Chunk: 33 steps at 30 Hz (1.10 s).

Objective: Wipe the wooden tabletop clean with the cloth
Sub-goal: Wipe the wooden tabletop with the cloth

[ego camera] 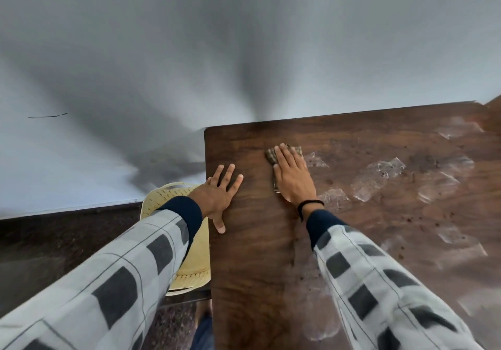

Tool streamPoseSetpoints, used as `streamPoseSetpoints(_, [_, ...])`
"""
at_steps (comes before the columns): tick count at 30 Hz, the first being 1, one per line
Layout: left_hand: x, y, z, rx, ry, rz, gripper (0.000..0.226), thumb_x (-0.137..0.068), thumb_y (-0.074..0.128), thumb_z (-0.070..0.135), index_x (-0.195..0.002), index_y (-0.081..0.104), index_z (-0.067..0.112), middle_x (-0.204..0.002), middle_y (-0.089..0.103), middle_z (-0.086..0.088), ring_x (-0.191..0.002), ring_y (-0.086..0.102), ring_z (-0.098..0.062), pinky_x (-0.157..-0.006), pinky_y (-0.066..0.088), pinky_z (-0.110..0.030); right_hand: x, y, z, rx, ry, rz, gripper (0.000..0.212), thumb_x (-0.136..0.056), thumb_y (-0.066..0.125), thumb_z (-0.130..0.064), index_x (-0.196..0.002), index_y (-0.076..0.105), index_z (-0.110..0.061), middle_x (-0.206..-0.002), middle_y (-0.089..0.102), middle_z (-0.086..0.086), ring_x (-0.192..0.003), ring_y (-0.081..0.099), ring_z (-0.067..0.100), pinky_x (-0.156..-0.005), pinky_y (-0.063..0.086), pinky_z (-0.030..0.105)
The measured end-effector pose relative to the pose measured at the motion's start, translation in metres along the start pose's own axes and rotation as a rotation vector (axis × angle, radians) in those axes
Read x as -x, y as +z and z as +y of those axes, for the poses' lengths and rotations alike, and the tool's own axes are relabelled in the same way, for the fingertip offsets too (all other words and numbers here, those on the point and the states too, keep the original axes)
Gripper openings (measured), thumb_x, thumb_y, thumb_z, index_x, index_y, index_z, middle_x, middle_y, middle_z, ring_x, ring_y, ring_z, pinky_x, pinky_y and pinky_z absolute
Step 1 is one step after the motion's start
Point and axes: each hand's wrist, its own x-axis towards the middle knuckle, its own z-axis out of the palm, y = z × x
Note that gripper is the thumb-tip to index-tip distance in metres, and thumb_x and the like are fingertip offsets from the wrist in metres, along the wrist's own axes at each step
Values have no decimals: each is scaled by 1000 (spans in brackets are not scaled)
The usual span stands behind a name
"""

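Observation:
A dark wooden tabletop (252, 254) fills the right half of the view, its left edge running down the middle. A small dark patterned cloth (271, 155) lies on it near the far left corner. My right hand (294, 177) presses flat on the cloth with straight fingers, covering most of it. My left hand (219, 196) rests flat on the table's left edge, fingers spread, holding nothing. To the right of the cloth the wood shows pale smears (379, 178) and dark specks (439, 223).
A pale yellow perforated plastic chair (165, 197) stands just left of the table, under my left arm. A grey-white wall (189, 51) rises behind the table's far edge. Dark speckled floor (54, 246) lies at the left.

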Motion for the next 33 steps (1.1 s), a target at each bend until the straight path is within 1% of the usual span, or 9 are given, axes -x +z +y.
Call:
streamPoseSetpoints(2, [0,1,-2,7,9,8,152,-67,88,49,-145,-39,20,-143,-55,-11,-136,-43,-37,-120,5,-55,10,3,-8,-12,47,15,58,-106,19,-39,-161,18,-20,-169,13,1,-156,4,24,-126,4,44])
streamPoseSetpoints(5, [-2,1,-3,7,15,8,152,-66,88,48,-145,-39,20,-142,-55,-11,-136,-42,-38,-120,5,-55,77,12,-21,20,-99,-11,56,-108,18,-37,-161,15,-20,-168,9,0,-156,-1,22,-127,5,45])
streamPoseSetpoints(8, [-1,1,-2,14,7,-8,152,-67,88,49,-145,-39,20,-142,-55,-11,-136,-43,-37,-119,3,-55,143,14,-18,42,-223,-76,55,-110,23,-37,-161,14,-22,-169,8,-3,-156,-3,18,-126,3,38])
streamPoseSetpoints(11, [0,-2,1,-7,6,-13,151,-68,86,51,-145,-40,20,-143,-55,-12,-136,-42,-38,-119,5,-56,123,6,1,102,-284,-95,55,-109,22,-37,-161,9,-24,-169,6,-3,-156,-3,17,-126,3,38])
streamPoseSetpoints(17, [6,-4,2,-7,-5,-28,149,-69,85,51,-144,-40,20,-145,-53,-12,-137,-42,-38,-119,6,-56,59,1,-9,20,104,-21,58,-107,24,-40,-161,10,-26,-169,4,-4,-156,-3,19,-125,-7,37])
streamPoseSetpoints(23, [7,-5,2,4,-9,-45,148,-70,85,50,-144,-39,21,-145,-54,-10,-138,-41,-37,-119,6,-57,190,17,-30,42,-173,-90,56,-109,28,-38,-162,12,-25,-169,5,-3,-156,-4,18,-125,4,42])
streamPoseSetpoints(26, [6,-5,4,-14,-20,-54,148,-70,85,52,-143,-41,21,-144,-54,-10,-137,-42,-38,-119,5,-57,185,12,-10,84,-262,-104,55,-109,25,-38,-161,16,-24,-169,11,-2,-156,1,18,-125,12,43])
streamPoseSetpoints(31, [1,-3,0,4,-32,-49,152,-67,85,55,-143,-42,22,-142,-56,-10,-136,-42,-39,-118,5,-60,135,13,-22,7,43,-30,56,-108,29,-35,-161,16,-24,-169,10,-3,-156,1,19,-126,10,45])
streamPoseSetpoints(33, [1,-2,0,4,-34,-54,152,-67,86,55,-143,-42,22,-141,-57,-10,-136,-42,-39,-118,6,-60,162,22,-34,5,7,-44,56,-109,27,-35,-161,12,-24,-169,6,-2,-156,-4,20,-126,9,47])
